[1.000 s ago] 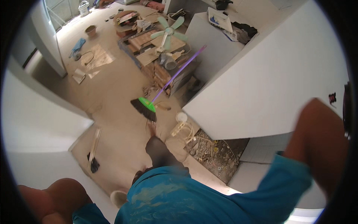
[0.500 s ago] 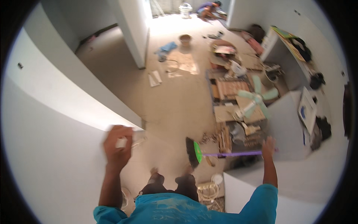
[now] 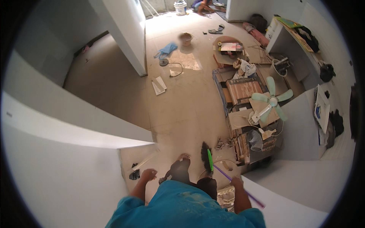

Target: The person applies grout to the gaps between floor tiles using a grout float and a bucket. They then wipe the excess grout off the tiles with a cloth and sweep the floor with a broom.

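Observation:
A broom with a green head (image 3: 210, 160), dark bristles (image 3: 205, 152) and a purple handle (image 3: 223, 173) slants beside my legs, bristles at the floor. My right hand (image 3: 237, 182) is closed around the handle partway along, and the handle's end sticks out below it to the right. Low on the left, my left hand (image 3: 148, 174) hangs beside my leg with loosely bent fingers and nothing visible in it. Close to that hand a pale strip (image 3: 145, 161) and a black scrap (image 3: 134, 173) lie by the wall's end.
Boxes (image 3: 243, 91), a pale green fan (image 3: 273, 101) and a bucket (image 3: 279, 67) crowd the right side. Debris (image 3: 224, 143) lies near the bristles. Farther off are a brown tub (image 3: 185, 39), blue cloth (image 3: 166, 50) and a crouching person (image 3: 201, 7). A wall (image 3: 76, 129) borders the left.
My right hand has come down toward my body and now grips the broom's handle nearer its head. The broom has turned and shifted right. My left hand has dropped from its raised position.

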A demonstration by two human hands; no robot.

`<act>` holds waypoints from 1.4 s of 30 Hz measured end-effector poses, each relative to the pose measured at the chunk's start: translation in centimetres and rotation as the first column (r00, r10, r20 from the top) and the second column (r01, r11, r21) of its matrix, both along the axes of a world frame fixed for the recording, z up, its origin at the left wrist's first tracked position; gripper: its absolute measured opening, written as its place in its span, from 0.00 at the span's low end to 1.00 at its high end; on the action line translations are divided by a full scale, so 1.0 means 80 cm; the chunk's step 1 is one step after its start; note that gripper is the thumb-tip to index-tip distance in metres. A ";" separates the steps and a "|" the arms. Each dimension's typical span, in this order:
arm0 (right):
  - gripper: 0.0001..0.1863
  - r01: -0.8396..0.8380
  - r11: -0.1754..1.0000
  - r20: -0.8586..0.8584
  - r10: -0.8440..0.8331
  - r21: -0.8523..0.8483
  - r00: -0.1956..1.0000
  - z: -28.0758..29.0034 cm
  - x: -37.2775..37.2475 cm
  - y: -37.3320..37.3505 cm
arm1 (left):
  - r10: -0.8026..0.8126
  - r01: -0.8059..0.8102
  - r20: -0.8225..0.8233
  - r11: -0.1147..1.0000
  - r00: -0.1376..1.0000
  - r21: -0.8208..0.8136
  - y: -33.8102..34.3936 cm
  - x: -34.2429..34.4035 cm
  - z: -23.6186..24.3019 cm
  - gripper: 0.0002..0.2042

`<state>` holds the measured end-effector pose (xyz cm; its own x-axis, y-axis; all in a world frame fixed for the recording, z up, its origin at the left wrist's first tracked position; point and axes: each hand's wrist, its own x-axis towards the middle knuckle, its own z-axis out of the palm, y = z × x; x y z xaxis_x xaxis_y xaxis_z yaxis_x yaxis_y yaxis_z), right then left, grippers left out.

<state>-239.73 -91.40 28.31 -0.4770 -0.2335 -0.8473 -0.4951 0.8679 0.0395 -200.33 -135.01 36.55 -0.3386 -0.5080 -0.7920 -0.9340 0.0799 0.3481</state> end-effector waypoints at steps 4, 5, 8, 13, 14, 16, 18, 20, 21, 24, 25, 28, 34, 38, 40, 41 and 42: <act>0.20 0.495 0.865 -0.085 -0.501 -0.086 0.861 0.034 0.172 0.017 | -0.789 0.778 0.018 0.603 0.615 -0.178 -0.177 -0.127 -0.035 0.17; 0.20 0.516 0.850 -0.133 -0.527 -0.109 0.839 0.052 0.208 0.022 | -0.798 0.769 0.005 0.579 0.603 -0.271 -0.213 -0.162 -0.032 0.18; 0.17 0.502 0.855 -0.319 -0.515 -0.126 0.796 0.114 0.332 0.031 | -0.477 0.307 -0.314 0.833 0.821 -0.461 -0.280 -0.257 -0.008 0.16; 0.17 0.871 0.487 -0.233 -0.856 -0.062 0.462 0.181 0.497 -0.010 | -0.762 0.642 -0.389 0.647 0.518 -0.411 -0.277 -0.372 0.006 0.24; 0.16 0.869 0.439 -0.232 -0.891 -0.227 0.390 0.196 0.528 -0.024 | -0.736 0.680 -0.375 0.671 0.564 -0.296 -0.258 -0.378 0.000 0.23; 0.16 0.950 0.255 -0.325 -0.927 -0.181 0.187 0.228 0.586 -0.058 | -0.778 0.785 -0.387 0.592 0.495 -0.186 -0.220 -0.377 -0.014 0.16; 0.19 0.972 0.023 -0.271 -0.962 -0.235 -0.043 0.255 0.646 -0.101 | -0.899 0.938 -0.309 0.342 0.310 -0.056 -0.185 -0.362 -0.033 0.09; 0.20 0.955 -0.241 -0.226 -0.934 -0.171 -0.276 0.277 0.709 -0.150 | -0.995 0.998 -0.080 -0.048 -0.051 -0.046 -0.157 -0.343 -0.052 0.14; 0.20 0.925 -0.352 -0.218 -0.901 -0.142 -0.376 0.286 0.740 -0.173 | -0.978 0.980 -0.057 -0.198 -0.198 -0.008 -0.147 -0.332 -0.059 0.17; 0.18 0.774 -0.613 -0.192 -0.749 -0.161 -0.634 0.283 0.824 -0.230 | -0.920 0.887 -0.101 -0.392 -0.379 0.245 -0.123 -0.320 -0.081 0.16; 0.18 0.717 -0.665 -0.249 -0.673 -0.206 -0.696 0.281 0.849 -0.256 | -0.835 0.809 -0.143 -0.550 -0.531 0.206 -0.117 -0.318 -0.083 0.15; 0.16 0.576 -0.795 -0.085 -0.571 -0.191 -0.816 0.269 0.909 -0.311 | -0.532 0.518 -0.022 -0.833 -0.847 0.194 -0.077 -0.319 -0.074 0.13; 0.17 0.215 -0.902 -0.083 -0.198 -0.375 -0.977 0.283 1.005 -0.288 | -0.696 0.693 0.015 -0.712 -0.718 0.113 0.111 -0.250 -0.031 0.12; 0.17 0.006 -0.863 -0.049 0.022 -0.506 -0.999 0.265 1.039 -0.209 | -0.769 0.771 -0.113 -0.636 -0.630 0.029 0.271 -0.206 -0.018 0.12; 0.16 -0.114 -0.819 -0.039 0.164 -0.562 -0.986 0.250 1.052 -0.175 | -0.770 0.781 -0.171 -0.624 -0.615 0.001 0.358 -0.201 -0.024 0.12; 0.15 -0.168 -0.791 -0.038 0.234 -0.588 -0.971 0.241 1.058 -0.158 | -0.752 0.761 -0.154 -0.649 -0.641 -0.001 0.404 -0.202 -0.026 0.12; 0.14 -0.210 -0.753 -0.027 0.289 -0.623 -0.957 0.233 1.064 -0.143 | -0.706 0.707 -0.090 -0.707 -0.703 0.023 0.456 -0.208 -0.028 0.11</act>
